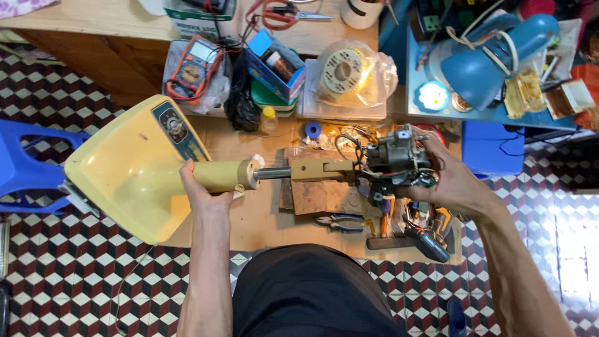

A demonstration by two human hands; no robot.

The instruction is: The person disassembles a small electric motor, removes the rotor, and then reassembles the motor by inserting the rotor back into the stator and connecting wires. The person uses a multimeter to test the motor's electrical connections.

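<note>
Left hand (201,190) clamped round yellow fan stand (134,165) neck, right hand (450,181) fingers wrapped on motor (394,161), pliers (340,221) on bench (262,215) below

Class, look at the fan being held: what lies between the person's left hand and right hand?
In the head view, a bare metal rod and a tan neck piece span between the left hand and right hand.

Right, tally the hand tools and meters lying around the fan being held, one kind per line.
Multimeter: 1
Red-handled scissors: 1
Blue-handled pliers: 1
Total: 3
Both hands are off them: the left hand grips the fan stand's neck, the right hand holds the fan motor.
</note>
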